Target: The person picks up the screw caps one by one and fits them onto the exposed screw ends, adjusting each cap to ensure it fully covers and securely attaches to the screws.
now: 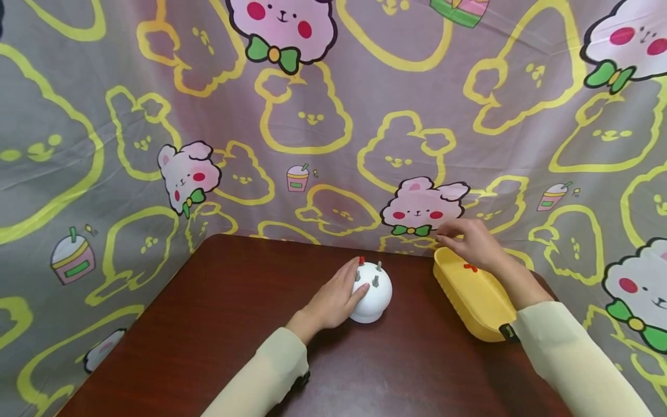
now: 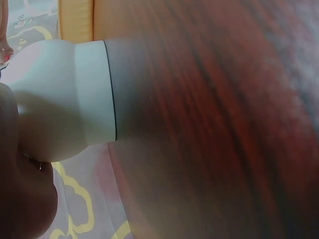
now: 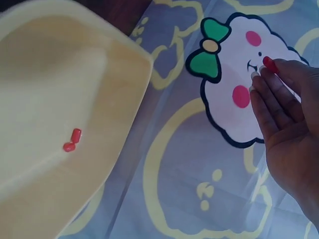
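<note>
A white ball-shaped stand [image 1: 376, 301] with a flat base stands on the table, several small grey pegs [image 1: 376, 281] sticking up from its top. One peg carries a red piece [image 1: 362, 260]. My left hand [image 1: 333, 295] holds the ball from the left, thumb across the front and fingers along the far side. Above the far end of a yellow tub [image 1: 469, 298], my right hand [image 1: 476, 246] pinches a small red bead-like piece [image 3: 270, 64] between thumb and fingertips. Two red pieces [image 3: 74, 139] lie inside the tub.
The dark reddish-brown table [image 1: 250, 301] meets a hanging cartoon-print cloth [image 1: 323, 168] at the back and sides. The tub stands at the table's right, with a black tag [image 1: 508, 332] at its near end.
</note>
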### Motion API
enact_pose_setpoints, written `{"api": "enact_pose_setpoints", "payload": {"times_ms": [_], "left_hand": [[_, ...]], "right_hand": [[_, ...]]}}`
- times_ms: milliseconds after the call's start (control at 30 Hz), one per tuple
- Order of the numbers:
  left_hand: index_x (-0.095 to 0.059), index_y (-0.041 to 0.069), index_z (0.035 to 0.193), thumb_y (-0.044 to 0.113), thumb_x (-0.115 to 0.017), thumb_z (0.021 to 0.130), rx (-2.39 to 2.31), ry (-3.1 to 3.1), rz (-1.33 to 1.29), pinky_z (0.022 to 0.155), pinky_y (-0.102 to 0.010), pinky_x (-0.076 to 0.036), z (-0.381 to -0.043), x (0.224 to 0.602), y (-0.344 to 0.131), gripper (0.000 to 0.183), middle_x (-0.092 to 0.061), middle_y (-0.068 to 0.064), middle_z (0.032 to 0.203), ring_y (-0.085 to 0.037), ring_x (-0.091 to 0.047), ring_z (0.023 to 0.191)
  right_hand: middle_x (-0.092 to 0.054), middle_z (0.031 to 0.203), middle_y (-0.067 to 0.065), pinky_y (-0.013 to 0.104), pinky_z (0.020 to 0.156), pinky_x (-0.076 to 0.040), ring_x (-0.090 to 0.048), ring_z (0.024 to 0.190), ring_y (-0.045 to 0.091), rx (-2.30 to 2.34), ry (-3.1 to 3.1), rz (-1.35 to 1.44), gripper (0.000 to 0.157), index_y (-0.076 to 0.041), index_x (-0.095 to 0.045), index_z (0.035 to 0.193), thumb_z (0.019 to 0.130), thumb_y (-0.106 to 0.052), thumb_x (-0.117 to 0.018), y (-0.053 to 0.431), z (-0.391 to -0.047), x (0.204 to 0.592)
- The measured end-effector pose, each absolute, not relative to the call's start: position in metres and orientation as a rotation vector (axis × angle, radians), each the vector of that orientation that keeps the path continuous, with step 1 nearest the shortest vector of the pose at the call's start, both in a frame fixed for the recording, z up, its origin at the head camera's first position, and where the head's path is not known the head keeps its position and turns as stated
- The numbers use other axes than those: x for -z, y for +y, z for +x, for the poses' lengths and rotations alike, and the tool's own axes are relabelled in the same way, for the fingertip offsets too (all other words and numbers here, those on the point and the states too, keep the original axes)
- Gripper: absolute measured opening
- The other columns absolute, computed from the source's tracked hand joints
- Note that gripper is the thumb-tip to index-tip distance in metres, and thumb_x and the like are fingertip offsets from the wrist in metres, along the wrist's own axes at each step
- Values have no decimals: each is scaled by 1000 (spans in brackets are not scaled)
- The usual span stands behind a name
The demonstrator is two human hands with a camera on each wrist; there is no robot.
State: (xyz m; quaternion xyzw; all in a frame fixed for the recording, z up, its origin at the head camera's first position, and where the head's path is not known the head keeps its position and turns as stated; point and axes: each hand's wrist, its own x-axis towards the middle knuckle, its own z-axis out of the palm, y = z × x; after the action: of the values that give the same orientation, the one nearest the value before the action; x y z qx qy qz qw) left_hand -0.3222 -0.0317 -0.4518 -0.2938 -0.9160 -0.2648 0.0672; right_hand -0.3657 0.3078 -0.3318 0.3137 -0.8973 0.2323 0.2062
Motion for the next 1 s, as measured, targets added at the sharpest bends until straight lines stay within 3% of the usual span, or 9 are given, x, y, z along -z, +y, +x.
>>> {"api": "enact_pose_setpoints", "payload": {"times_ms": [167,367,600,867,1000], "left_hand": [[-16,5,163,58,-31,108,801,-2763,-888,122,-42,-29,-322,454,-32,78,-21,-12,169,-23,-23,155],[-16,4,163,58,-31,108,791,-2746,-894,121,-43,-30,-324,454,-32,79,-21,-12,168,-24,-24,154],[-17,4,163,58,-31,108,807,-2751,-900,122,-41,-29,-324,455,-31,78,-22,-12,168,-24,-23,155],[-17,4,163,57,-31,108,806,-2739,-905,122,-41,-28,-325,457,-31,78,-22,-13,168,-23,-22,155],[-17,5,163,58,-30,108,792,-2746,-901,122,-41,-29,-325,456,-31,78,-21,-11,169,-22,-22,155]], "right_hand": [[-74,84,-2,29,68,-58,-72,79,17,-663,-2454,894,11,-9,-76,93,87,0,-79,301,-362,331],[-73,83,-3,39,67,-59,-68,76,14,-700,-2417,924,10,-6,-76,91,86,2,-79,288,-359,330],[-74,84,-3,34,68,-59,-68,77,13,-725,-2409,959,9,-10,-77,89,87,-2,-80,274,-355,331],[-74,87,-3,44,73,-62,-69,81,14,-777,-2402,1011,11,-7,-78,93,86,1,-80,260,-350,331],[-73,86,-4,42,74,-61,-68,80,11,-782,-2387,1031,11,-8,-77,91,86,1,-80,254,-348,330]]}}
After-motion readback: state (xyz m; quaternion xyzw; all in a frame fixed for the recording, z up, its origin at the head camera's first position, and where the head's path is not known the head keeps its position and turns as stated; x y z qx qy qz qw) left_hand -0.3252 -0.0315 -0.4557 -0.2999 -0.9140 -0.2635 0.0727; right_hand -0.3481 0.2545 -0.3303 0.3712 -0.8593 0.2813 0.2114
